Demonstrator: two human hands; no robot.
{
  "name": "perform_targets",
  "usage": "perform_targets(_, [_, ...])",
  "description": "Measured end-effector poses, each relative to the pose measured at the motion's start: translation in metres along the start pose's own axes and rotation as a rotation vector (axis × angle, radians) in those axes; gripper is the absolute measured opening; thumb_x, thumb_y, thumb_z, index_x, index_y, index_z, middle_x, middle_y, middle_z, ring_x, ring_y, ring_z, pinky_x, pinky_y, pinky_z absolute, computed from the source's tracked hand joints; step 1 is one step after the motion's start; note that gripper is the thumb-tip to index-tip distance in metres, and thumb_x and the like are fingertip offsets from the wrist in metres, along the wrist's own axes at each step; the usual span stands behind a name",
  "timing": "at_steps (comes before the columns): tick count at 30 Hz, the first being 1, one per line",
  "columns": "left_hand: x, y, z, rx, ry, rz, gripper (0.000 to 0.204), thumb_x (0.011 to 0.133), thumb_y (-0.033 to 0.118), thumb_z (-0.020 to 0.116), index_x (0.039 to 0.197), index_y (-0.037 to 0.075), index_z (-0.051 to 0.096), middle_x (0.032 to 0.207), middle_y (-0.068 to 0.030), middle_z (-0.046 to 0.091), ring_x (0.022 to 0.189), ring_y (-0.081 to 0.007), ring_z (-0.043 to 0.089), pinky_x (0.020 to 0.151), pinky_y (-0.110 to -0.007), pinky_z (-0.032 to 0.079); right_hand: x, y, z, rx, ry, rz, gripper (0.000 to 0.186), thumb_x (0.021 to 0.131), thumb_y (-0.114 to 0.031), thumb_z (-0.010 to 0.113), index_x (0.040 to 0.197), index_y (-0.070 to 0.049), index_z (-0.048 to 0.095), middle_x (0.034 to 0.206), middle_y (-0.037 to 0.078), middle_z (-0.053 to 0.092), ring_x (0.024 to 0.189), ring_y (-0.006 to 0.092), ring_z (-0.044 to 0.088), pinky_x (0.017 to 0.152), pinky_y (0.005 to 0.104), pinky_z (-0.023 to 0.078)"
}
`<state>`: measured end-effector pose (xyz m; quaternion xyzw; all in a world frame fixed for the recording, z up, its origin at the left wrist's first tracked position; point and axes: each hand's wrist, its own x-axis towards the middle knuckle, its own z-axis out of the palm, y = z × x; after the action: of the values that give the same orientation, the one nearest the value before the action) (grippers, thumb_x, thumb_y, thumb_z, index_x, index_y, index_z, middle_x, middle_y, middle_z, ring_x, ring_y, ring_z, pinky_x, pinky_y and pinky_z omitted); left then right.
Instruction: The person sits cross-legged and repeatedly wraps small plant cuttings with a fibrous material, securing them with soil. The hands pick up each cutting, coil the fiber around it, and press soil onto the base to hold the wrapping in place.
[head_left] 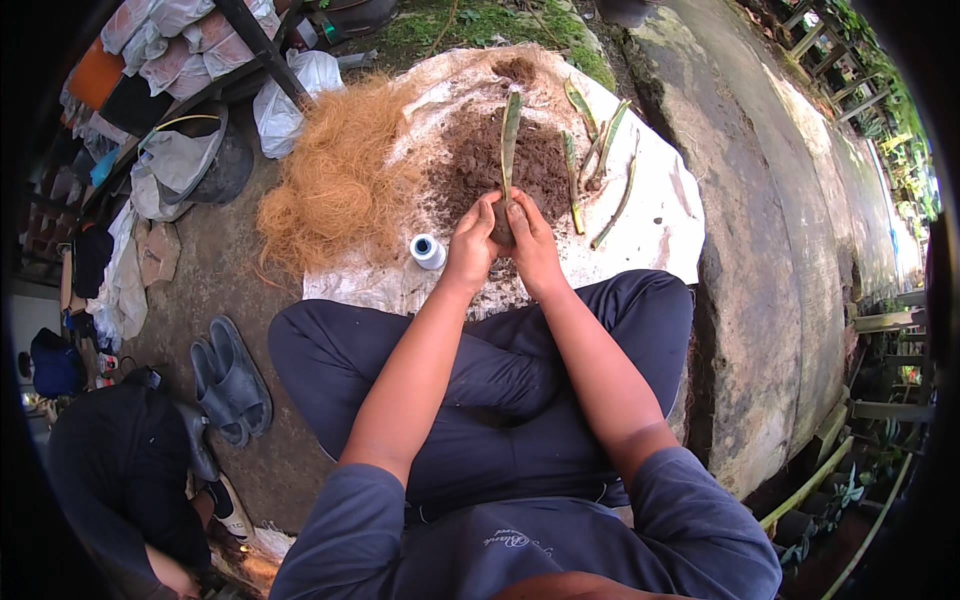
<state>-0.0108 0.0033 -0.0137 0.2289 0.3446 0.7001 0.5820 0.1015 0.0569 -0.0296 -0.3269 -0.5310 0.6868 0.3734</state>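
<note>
My left hand [473, 240] and my right hand [530, 238] are closed around a dark ball of soil [505, 229] at the base of an upright green leaf cutting [510, 140]. Beneath them, a pile of dark soil [452, 162] lies on a white woven sheet [640, 245]. Several loose leaf cuttings [607, 145] lie to the right of the pile. A heap of tan fibre [335, 170] spreads to the left, and a spool of white thread [427, 252] stands near my left hand.
I sit cross-legged on concrete [760, 250]. Dark slides [230, 380] lie at my left. Another person in dark clothes [120, 480] is crouched at lower left. Bags and a bucket [205, 170] crowd the upper left. Railings and plants [880, 400] line the right edge.
</note>
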Motion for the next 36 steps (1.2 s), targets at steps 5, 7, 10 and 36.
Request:
perform_targets(5, [0.000, 0.000, -0.005, 0.001, 0.019, -0.077, 0.050, 0.111, 0.036, 0.048, 0.148, 0.003, 0.045, 0.129, -0.0091, 0.063, 0.116, -0.0218, 0.065, 0.089, -0.044, 0.058, 0.000, 0.001, -0.002, 0.030, -0.003, 0.010, 0.049, 0.112, -0.032, 0.049, 0.153, -0.004, 0.045, 0.137, 0.010, 0.059, 0.123, 0.0156, 0.059, 0.101, 0.0302, 0.050])
perform_targets(7, [0.001, 0.003, -0.005, -0.013, 0.003, -0.090, 0.050, 0.111, 0.035, 0.048, 0.149, 0.003, 0.045, 0.129, -0.0093, 0.063, 0.116, -0.0229, 0.066, 0.088, -0.046, 0.059, 0.002, 0.002, -0.006, -0.239, -0.012, -0.065, 0.051, 0.112, -0.034, 0.048, 0.154, -0.004, 0.044, 0.138, 0.011, 0.059, 0.124, 0.0163, 0.059, 0.101, 0.0301, 0.050])
perform_targets(10, [0.000, 0.005, -0.005, -0.049, 0.011, -0.099, 0.049, 0.111, 0.033, 0.049, 0.149, 0.003, 0.045, 0.130, -0.0098, 0.064, 0.114, -0.0240, 0.067, 0.087, -0.048, 0.059, -0.001, -0.008, -0.005, -0.405, 0.016, -0.090, 0.048, 0.111, -0.037, 0.049, 0.149, -0.007, 0.051, 0.143, 0.023, 0.058, 0.133, 0.0349, 0.058, 0.108, 0.0395, 0.046])
perform_targets(36, [0.002, 0.011, -0.003, -0.127, 0.106, -0.187, 0.051, 0.109, 0.048, 0.048, 0.134, 0.004, 0.052, 0.117, -0.0123, 0.066, 0.107, -0.0257, 0.070, 0.089, -0.045, 0.061, -0.001, -0.022, -0.006, -0.366, -0.115, 0.034, 0.075, 0.089, -0.024, 0.082, 0.152, -0.003, 0.048, 0.130, 0.016, 0.068, 0.117, 0.0199, 0.067, 0.101, 0.0342, 0.052])
